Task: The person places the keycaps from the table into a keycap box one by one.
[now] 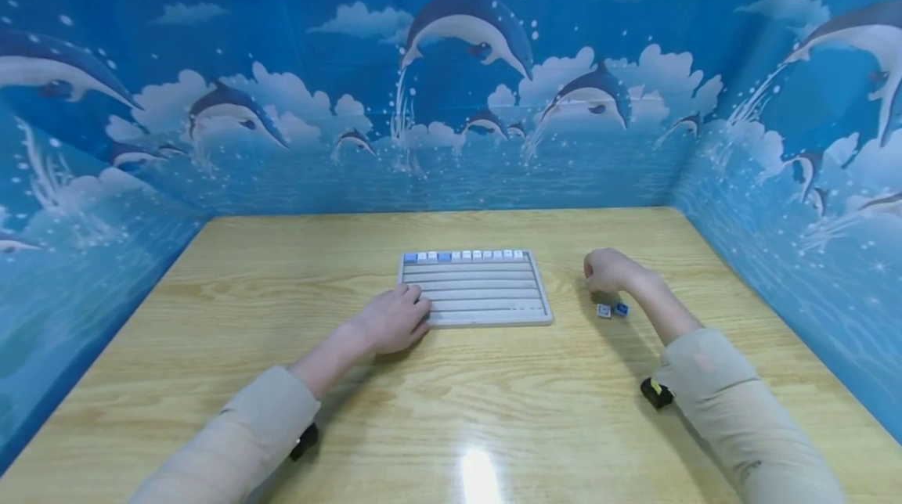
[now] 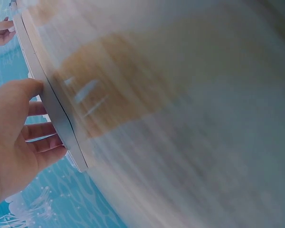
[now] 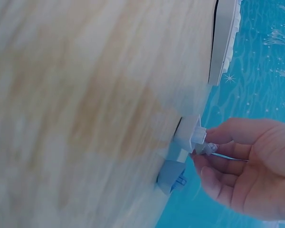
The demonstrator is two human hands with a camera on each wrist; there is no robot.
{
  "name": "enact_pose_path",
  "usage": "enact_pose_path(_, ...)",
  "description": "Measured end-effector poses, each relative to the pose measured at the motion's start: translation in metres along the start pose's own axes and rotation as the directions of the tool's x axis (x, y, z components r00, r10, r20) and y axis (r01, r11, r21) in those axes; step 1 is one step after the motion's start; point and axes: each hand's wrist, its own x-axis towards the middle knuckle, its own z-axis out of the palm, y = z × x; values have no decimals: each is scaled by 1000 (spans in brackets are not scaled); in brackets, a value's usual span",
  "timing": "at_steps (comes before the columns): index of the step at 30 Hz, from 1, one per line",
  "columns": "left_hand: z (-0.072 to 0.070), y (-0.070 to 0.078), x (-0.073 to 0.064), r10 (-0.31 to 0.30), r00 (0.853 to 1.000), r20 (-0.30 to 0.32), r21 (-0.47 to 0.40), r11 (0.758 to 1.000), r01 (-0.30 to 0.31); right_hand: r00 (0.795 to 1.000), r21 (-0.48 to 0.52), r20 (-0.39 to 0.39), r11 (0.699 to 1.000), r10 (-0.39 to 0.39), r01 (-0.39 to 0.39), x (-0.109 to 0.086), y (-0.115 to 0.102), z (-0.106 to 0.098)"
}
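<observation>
A pale keyboard [image 1: 486, 289] lies on the table, with a single row of white and blue keycaps along its far edge and bare rows below. My left hand [image 1: 395, 320] holds its near left corner; in the left wrist view the thumb is at the front edge [image 2: 59, 114] and the fingers curl over the end. To the right of the keyboard, my right hand [image 1: 611, 270] pinches a small pale keycap [image 3: 206, 148] between thumb and fingers. Just below that hand, a white keycap [image 1: 604, 311] and a blue keycap [image 1: 622, 308] lie on the table.
The wooden table [image 1: 451, 402] is ringed by a blue dolphin-print curtain [image 1: 451, 167] at the back and sides. Small black devices hang under both wrists, one by the right sleeve [image 1: 733, 402] and one by the left sleeve [image 1: 239, 433].
</observation>
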Motion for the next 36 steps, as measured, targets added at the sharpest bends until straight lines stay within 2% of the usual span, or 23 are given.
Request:
enact_pose_path(10,0,0,0,6,1000,-7,7,1000,-6,995,-6,-61,997,-79,79,5,0,0)
enact_pose_path(19,0,0,-1,10,1000,-7,2,1000,-10,986,25,-145,996,-84,89,5,-10,0)
enact_pose_path(26,-1,0,-1,8,1000,0,6,1000,-8,975,9,-204,996,-86,90,6,-17,0)
enact_pose_path(36,-1,1,0,-14,1000,8,11,1000,14,961,10,-252,993,-115,122,11,-20,0)
